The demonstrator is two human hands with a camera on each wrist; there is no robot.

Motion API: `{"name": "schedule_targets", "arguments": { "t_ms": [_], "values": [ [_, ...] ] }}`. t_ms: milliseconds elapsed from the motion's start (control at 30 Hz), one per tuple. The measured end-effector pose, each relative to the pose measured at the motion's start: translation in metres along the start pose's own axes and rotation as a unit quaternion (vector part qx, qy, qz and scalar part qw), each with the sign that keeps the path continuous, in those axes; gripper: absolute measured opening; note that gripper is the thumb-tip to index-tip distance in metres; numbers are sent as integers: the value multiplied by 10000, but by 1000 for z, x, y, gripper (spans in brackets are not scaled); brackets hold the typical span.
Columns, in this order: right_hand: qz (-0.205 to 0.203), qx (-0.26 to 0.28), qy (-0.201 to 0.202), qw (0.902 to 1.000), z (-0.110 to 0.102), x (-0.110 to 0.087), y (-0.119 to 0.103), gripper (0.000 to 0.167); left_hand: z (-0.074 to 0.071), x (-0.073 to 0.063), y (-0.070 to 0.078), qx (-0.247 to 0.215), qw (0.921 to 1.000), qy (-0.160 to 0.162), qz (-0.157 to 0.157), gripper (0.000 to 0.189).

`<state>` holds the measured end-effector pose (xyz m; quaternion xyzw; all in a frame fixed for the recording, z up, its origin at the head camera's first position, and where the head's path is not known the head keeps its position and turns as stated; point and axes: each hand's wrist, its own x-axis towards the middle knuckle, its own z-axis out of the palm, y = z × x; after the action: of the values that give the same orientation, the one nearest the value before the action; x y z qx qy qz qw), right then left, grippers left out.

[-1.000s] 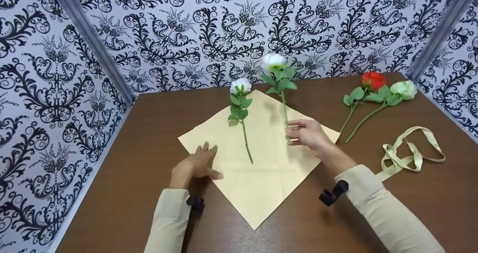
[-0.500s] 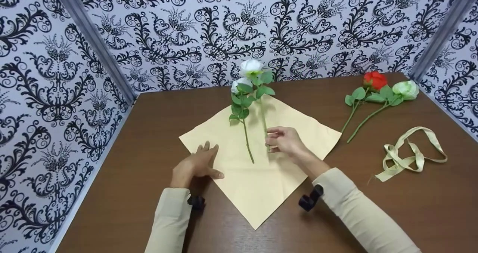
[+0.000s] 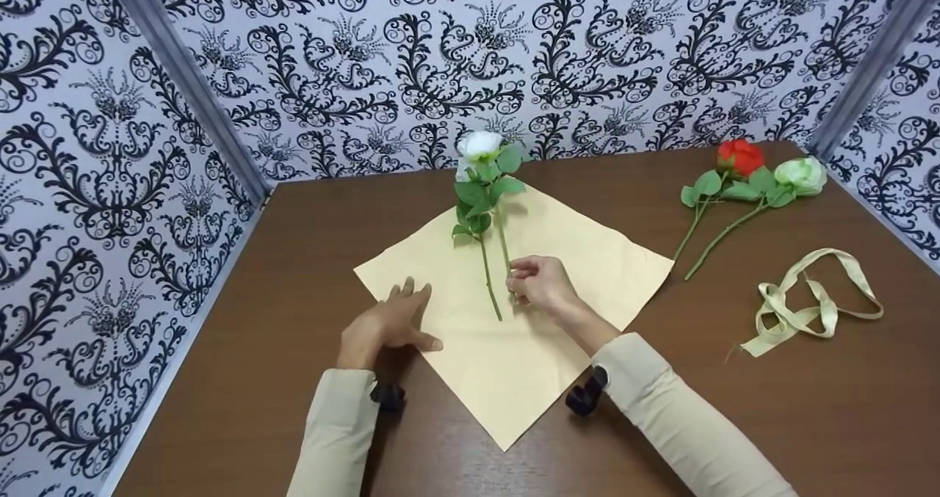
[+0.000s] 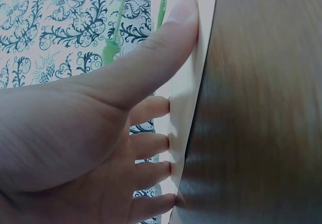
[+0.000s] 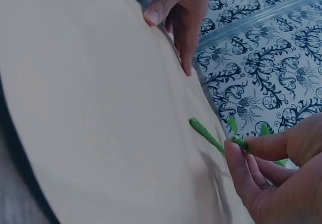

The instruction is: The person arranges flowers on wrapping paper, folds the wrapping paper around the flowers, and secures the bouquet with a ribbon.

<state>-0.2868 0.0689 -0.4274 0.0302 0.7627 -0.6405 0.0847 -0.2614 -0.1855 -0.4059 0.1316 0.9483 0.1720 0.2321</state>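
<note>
Hands (image 3: 543,283) on white leafy flower (image 3: 480,146), cream paper (image 3: 499,379)

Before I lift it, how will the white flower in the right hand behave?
This white flower is probably stiff: its stem looks nearly straight, though the right hand pinches it near the lower end. It may be top-heavy and twist, since bloom and leaves crowd the far end.

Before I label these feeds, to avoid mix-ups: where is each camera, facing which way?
Head: worn on the head, facing forward and down at the cream paper; left hand, right hand and sleeves show.
Left wrist: on that wrist, facing the paper's edge; only its own hand shows.
Right wrist: on that wrist, facing the pinched stem; both hands show.
Shared by head and right wrist: both hands, pinched stem.
</note>
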Motion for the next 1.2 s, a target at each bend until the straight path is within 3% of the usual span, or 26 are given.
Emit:
{"name": "schedule_targets", "arguments": {
  "t_ms": [200,533,767,1200],
  "values": [
    [82,-390,3,9992,1,3,5,42,0,0,1,11,10000,-10,-25,98],
    [106,-313,-163,9993,5,-1,-2,53,-1,-2,1,29,10000,-13,-62,98],
    [-134,-567,-37,9983,11,-2,-4,53,-1,-1,1,74,10000,12,10,98],
    [88,-984,-84,9951,9,1,2,51,0,-1,1,-52,10000,9,-70,97]
  ]
}}
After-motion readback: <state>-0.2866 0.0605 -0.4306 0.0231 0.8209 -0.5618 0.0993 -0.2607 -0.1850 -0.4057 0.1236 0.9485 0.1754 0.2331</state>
